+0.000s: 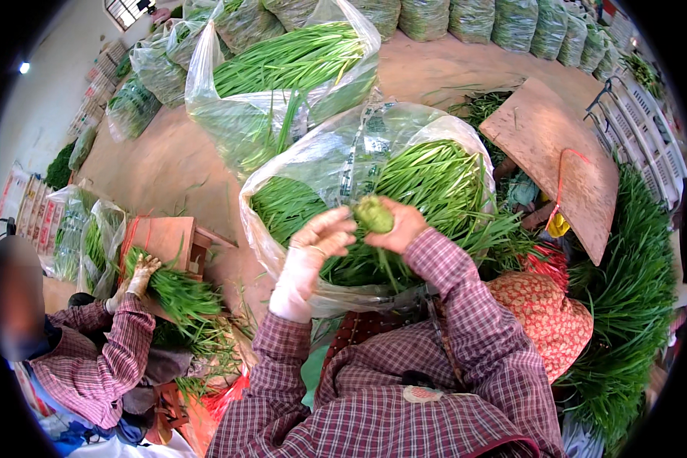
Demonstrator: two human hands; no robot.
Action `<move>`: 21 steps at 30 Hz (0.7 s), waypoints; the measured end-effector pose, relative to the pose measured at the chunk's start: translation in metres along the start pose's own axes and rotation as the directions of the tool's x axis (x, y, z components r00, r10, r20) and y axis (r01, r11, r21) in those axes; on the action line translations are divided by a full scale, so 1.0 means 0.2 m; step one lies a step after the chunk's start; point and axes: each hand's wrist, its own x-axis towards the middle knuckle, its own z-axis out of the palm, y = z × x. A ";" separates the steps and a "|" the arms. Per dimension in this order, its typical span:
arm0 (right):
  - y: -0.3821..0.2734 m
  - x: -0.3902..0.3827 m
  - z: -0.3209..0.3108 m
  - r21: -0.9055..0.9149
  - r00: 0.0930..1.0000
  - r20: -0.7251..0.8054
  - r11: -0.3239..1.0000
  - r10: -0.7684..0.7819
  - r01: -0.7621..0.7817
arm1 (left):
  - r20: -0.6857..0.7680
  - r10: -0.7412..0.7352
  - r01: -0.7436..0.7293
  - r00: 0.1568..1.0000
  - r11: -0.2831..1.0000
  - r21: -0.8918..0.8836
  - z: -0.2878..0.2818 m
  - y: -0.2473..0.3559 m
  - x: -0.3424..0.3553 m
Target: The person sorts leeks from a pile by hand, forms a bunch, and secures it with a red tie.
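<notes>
My right hand (403,227) is closed round a bunch of chives (374,214), its pale cut ends turned up toward me and its leaves hanging down over the bag. Just left of those ends, my left hand (324,235) has its fingers stretched out and apart, holding nothing; a pale cover wraps its wrist. Below both hands stands a large clear plastic bag (261,200) with its mouth spread wide. Long green chives (435,177) lie in it in two heaps, left and right.
Beyond stands another filled bag (206,91). To the right are a tilted wooden board (549,149), a big pile of greens (626,305) and a red patterned cloth (538,313). A co-worker (91,359) handles greens at the left. Packed bags (424,19) line the back.
</notes>
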 end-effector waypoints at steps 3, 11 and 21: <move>-0.03 -0.03 -0.20 0.264 0.989 -0.067 0.958 0.135 -0.113 | -0.120 0.108 -0.101 0.987 0.993 0.060 -0.08 0.06 0.02; 0.05 -0.12 -0.45 0.627 0.985 -0.166 0.767 -0.041 0.138 | -0.050 0.105 -0.101 0.993 0.992 0.079 0.00 -0.16 -0.03; 0.08 -0.19 -0.46 0.630 0.973 -0.157 0.742 -0.171 0.232 | 0.455 0.040 -0.335 0.890 0.734 0.591 0.57 -0.25 0.21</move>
